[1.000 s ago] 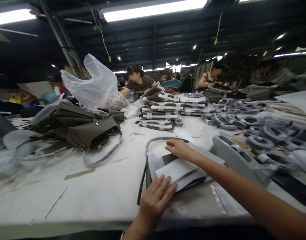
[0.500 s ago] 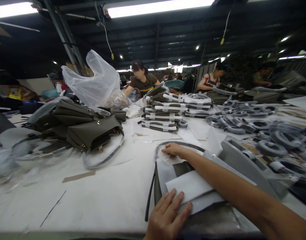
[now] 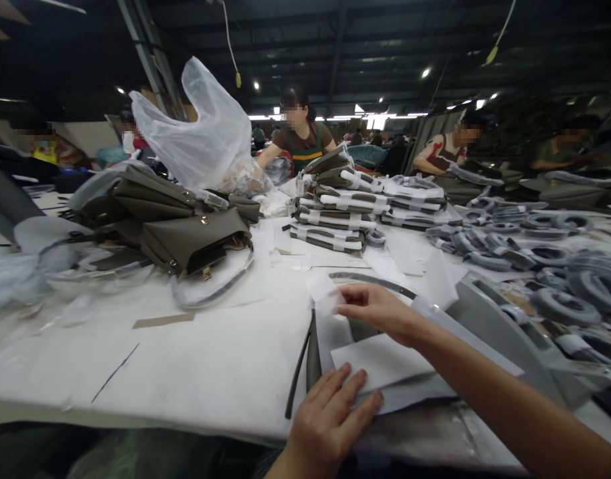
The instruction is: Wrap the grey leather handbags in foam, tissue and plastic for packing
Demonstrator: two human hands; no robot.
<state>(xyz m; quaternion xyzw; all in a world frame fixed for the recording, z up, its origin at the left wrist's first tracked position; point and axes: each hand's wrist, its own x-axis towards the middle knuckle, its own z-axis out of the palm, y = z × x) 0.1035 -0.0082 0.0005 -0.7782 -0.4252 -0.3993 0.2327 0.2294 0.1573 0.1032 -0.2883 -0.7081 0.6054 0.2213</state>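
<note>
A flat dark olive bag piece lies near the table's front edge, partly covered by white foam sheets. My left hand rests on the lower left of the sheets with fingers spread. Above the piece's top, my right hand pinches a small translucent white sheet between thumb and fingers. Behind it curves a wrapped strap. A thin black strip runs along the left side of the piece.
Olive bags are heaped at the left. Bundled wrapped pieces are stacked at the back middle. Coiled wrapped straps and a grey tape dispenser stand right. Across the table a person handles plastic bags.
My right hand has come back slightly from the strap, lifting the small white sheet. My left hand stays on the foam sheets. The view has tilted down and shifted left.
</note>
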